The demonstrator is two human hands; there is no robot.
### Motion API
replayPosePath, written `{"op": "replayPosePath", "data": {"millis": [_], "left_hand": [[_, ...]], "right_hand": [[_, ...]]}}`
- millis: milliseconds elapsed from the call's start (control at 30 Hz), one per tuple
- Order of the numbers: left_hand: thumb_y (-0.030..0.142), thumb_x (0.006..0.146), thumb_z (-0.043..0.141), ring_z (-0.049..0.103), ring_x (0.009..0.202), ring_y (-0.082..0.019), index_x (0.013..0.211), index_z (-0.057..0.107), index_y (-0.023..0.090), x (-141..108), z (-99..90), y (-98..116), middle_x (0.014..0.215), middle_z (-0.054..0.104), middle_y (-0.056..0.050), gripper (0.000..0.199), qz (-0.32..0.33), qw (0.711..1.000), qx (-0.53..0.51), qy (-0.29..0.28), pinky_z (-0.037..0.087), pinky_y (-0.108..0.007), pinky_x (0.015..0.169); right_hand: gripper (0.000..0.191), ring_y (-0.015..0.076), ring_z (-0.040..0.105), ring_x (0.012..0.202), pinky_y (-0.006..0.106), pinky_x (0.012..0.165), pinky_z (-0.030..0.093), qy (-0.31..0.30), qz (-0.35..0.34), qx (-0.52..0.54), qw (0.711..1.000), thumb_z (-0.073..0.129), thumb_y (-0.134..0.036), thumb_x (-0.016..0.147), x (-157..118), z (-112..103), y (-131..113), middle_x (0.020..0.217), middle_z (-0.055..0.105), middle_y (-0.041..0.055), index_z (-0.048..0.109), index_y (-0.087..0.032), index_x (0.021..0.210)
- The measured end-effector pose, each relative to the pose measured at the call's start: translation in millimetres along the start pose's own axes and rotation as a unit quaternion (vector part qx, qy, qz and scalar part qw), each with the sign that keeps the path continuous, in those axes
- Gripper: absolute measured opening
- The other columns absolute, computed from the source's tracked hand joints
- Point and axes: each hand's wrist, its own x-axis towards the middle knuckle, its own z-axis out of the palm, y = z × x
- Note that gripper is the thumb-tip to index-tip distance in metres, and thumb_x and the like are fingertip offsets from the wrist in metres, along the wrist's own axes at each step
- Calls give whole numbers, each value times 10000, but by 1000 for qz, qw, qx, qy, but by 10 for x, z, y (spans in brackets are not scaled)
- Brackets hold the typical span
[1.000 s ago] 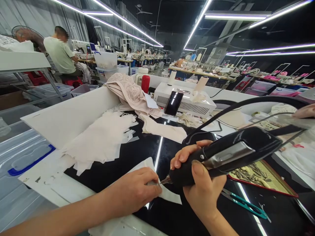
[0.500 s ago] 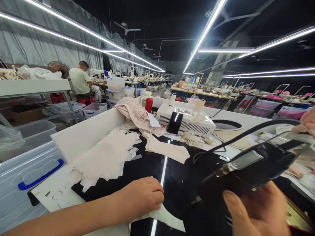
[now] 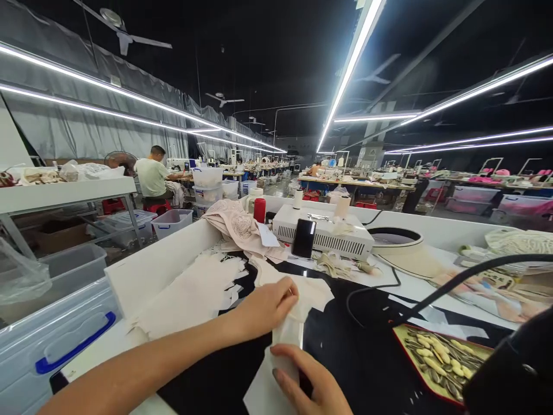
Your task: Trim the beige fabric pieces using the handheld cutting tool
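Observation:
My left hand (image 3: pixel 272 305) pinches the upper end of a pale fabric piece (image 3: pixel 287 334) over the black tabletop. Just below, my right hand (image 3: pixel 309 377) has its thumb and fingers on the same piece, with its lower part hanging toward me. Beyond my left hand lies another cream fabric piece (image 3: pixel 317 291). A spread pile of cream pieces (image 3: pixel 185 297) is to the left of my hands. Lace fabric (image 3: pixel 235 225) is heaped behind that pile.
A white vented box (image 3: pixel 324 230) stands at the back, a phone (image 3: pixel 303 238) leaning on it. On the right are a tray of seeds (image 3: pixel 440 360), a black cable and a dark machine part (image 3: pixel 514 369). A person (image 3: pixel 152 176) sits farther left.
My right hand has left the dark machine part at the right and come to the fabric. My left hand has moved forward, lifting the pale piece. The view has tilted up.

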Motion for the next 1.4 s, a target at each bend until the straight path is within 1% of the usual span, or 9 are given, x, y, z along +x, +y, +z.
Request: {"op": "replayPosePath", "data": {"millis": [100, 167, 267, 433, 600, 700, 967, 1067, 1400], "left_hand": [[229, 1051, 502, 670, 822, -169, 1180, 601, 200, 297, -91, -182, 889, 693, 6, 166, -37, 998, -17, 47, 506, -270, 738], [194, 1045, 520, 676, 866, -174, 1235, 617, 187, 444, -129, -358, 948, 702, -13, 214, -67, 995, -17, 74, 537, -306, 826], [295, 1076, 597, 693, 907, -193, 1249, 646, 159, 576, -136, -629, 1034, 704, -44, 225, -112, 990, -13, 90, 587, -384, 873], [389, 1055, 675, 696, 1093, -244, 1306, 649, 162, 657, -6, -977, 1284, 674, -103, 340, -166, 983, -1, 77, 614, -452, 942], [379, 1052, 680, 692, 1117, -251, 1325, 644, 165, 652, 144, -1150, 1314, 664, -108, 349, -198, 980, 17, 29, 613, -461, 953], [379, 1053, 678, 693, 1113, -250, 1331, 641, 167, 590, 59, -1195, 1314, 664, -108, 351, -207, 978, 31, 3, 616, -457, 949], [386, 1052, 678, 684, 1141, -260, 1332, 642, 170, 81, -903, -1421, 1335, 656, -110, 356, -289, 942, 168, -17, 607, -471, 969], [382, 1048, 684, 682, 1146, -263, 1339, 638, 169, -192, -1087, -1513, 1342, 652, -112, 363, -339, 914, 218, -32, 607, -474, 970], [384, 1051, 680, 689, 1126, -255, 1330, 642, 167, -503, -1029, -1657, 1323, 660, -109, 355, -356, 908, 221, 9, 611, -465, 958]], "right_hand": [[388, 249, 726, 668, 348, 646, 603, 48, 61, -27, 997, 637, -576, 899, 318, -148, 106, 779, 804, 33, 847, -254, 954], [401, 266, 723, 737, 372, 705, 586, 87, 69, -48, 993, 632, -579, 882, 533, -332, 209, 820, 804, 41, 834, -237, 939], [425, 253, 642, 629, 370, 622, 515, 136, 92, -93, 982, 602, -583, 893, 828, -640, 380, 665, 716, 26, 817, -223, 962], [329, 239, 699, 818, 391, 787, 559, 165, 103, -151, 969, 601, -481, 987, 1198, -894, 650, 853, 748, 40, 759, -195, 1029], [281, 228, 706, 1066, 470, 989, 572, 151, 88, -201, 964, 668, -429, 1021, 1375, -825, 922, 1153, 731, 67, 704, -171, 1128], [257, 269, 669, 1167, 529, 1066, 519, 152, 65, -223, 961, 688, -387, 995, 1367, -775, 1003, 1201, 717, 84, 708, -177, 1142], [328, 336, 667, 1170, 543, 1098, 466, 140, -2, -196, 970, 525, -422, 907, 1220, -709, 764, 1171, 746, 109, 745, -235, 1063], [336, 337, 689, 1126, 550, 1074, 484, 133, -2, -174, 976, 514, -444, 879, 1174, -638, 673, 1117, 759, 111, 749, -236, 999], [297, 282, 711, 977, 468, 922, 554, 75, -6, -123, 990, 521, -421, 884, 968, -421, 440, 1049, 759, 95, 752, -251, 960]]}}
